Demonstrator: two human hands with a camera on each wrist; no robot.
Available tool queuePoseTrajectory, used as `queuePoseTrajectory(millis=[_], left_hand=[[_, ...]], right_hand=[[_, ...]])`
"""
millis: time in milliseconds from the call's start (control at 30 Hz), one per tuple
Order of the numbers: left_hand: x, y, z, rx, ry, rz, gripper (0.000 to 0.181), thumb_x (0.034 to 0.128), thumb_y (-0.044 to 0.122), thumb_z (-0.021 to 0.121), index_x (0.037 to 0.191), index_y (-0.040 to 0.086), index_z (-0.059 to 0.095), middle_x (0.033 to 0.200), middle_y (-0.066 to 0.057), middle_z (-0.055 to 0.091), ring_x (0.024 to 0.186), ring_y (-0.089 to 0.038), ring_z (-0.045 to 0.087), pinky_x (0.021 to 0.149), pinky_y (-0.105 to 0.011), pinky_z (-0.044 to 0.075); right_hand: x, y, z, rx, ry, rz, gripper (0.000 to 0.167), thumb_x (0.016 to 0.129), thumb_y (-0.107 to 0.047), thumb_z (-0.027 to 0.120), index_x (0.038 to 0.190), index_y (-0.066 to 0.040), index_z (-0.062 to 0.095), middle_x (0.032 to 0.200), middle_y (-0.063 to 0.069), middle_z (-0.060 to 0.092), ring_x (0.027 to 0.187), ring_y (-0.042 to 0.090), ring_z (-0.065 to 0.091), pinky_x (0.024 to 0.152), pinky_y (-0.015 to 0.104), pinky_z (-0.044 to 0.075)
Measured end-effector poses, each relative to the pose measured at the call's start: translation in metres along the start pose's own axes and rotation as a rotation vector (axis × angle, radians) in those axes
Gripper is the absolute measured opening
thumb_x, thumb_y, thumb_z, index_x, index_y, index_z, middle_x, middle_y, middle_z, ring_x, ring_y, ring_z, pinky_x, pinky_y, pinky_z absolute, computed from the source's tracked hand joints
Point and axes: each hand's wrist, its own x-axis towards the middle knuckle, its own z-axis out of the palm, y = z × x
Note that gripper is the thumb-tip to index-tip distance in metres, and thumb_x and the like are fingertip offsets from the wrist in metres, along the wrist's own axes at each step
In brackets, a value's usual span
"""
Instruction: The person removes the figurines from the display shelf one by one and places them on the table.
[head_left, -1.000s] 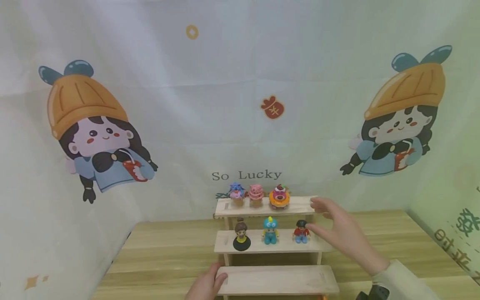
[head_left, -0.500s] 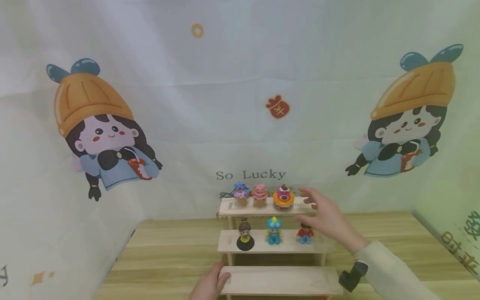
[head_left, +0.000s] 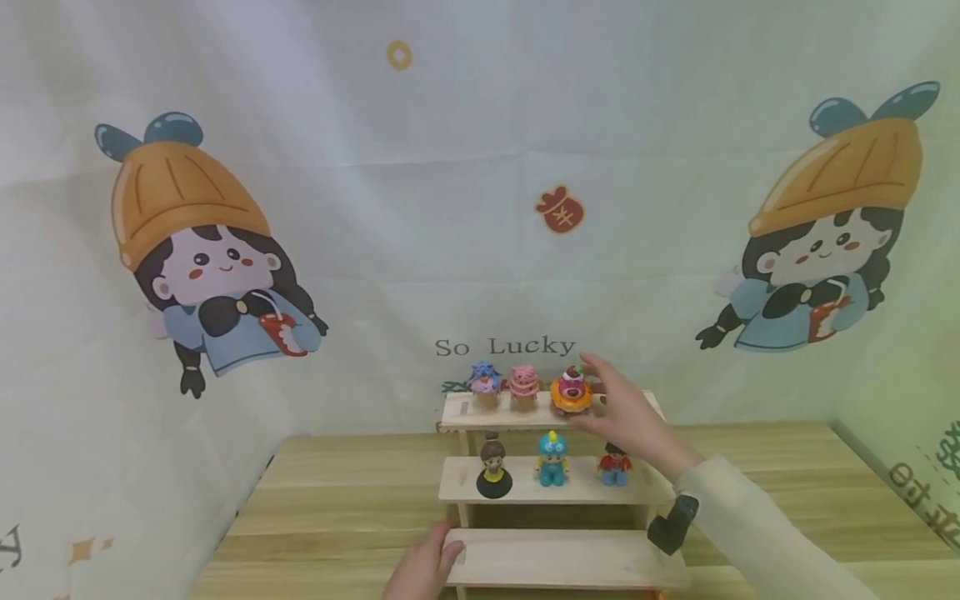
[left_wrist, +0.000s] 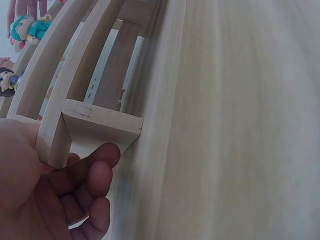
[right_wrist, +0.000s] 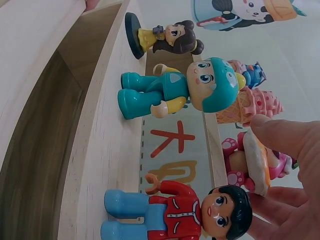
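Observation:
My left hand (head_left: 423, 564) grips the left end of the lowest step of a wooden tiered display stand (head_left: 562, 557). In the left wrist view its fingers (left_wrist: 92, 175) curl beneath the board's end. My right hand (head_left: 626, 417) reaches to the top step, thumb and fingers spread around a pink bear figurine in an orange ring (head_left: 572, 393). The right wrist view shows the thumb (right_wrist: 275, 131) on one side of this bear and the other fingers on its far side; firm contact cannot be made out. Beside the bear stands a pink ice-cream-cone figurine (head_left: 524, 388).
A blue ice-cream-cone figurine (head_left: 485, 386) stands at the top left. Along the middle step are a brown-haired doll on a black base (head_left: 493, 467), a teal-suited figure (head_left: 552, 461) and a red-jacketed figure (head_left: 615, 468), below my right wrist. Printed cloth (head_left: 375, 250) hangs behind.
My right hand has moved left along the top step, from the stand's right end to around the bear figurine. The left hand keeps its hold. The view has shifted slightly.

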Motion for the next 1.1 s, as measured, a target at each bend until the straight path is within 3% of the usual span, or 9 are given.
queuePoseTrajectory(millis=[367,600,1100], left_hand=[[-0.001,0.000,0.000,-0.019,-0.022,-0.016,0.037,0.0957,0.025,0.056,0.117,-0.005,0.053,0.099,-0.027,0.067,0.085,-0.042,0.067,0.071,-0.049,0.054],[-0.001,-0.001,0.000,-0.034,-0.033,-0.030,0.042,0.0976,0.032,0.052,0.119,-0.004,0.052,0.097,-0.026,0.068,0.085,-0.042,0.067,0.070,-0.049,0.054],[0.003,-0.003,0.001,-0.023,-0.004,0.021,0.036,0.0964,0.025,0.055,0.116,-0.005,0.054,0.097,-0.026,0.068,0.083,-0.041,0.067,0.070,-0.047,0.054]], right_hand=[[0.008,0.001,0.007,-0.029,-0.012,0.055,0.079,0.080,-0.011,0.077,0.144,0.000,0.032,0.142,0.024,0.045,0.119,0.039,0.054,0.097,0.047,0.048],[0.012,0.000,0.007,-0.047,-0.009,0.085,0.070,0.081,-0.010,0.076,0.139,0.002,0.038,0.136,0.024,0.050,0.114,0.036,0.058,0.096,0.047,0.048],[0.006,0.001,0.007,-0.041,0.023,0.086,0.069,0.080,-0.010,0.077,0.137,0.002,0.040,0.134,0.024,0.051,0.109,0.035,0.061,0.091,0.043,0.052]])
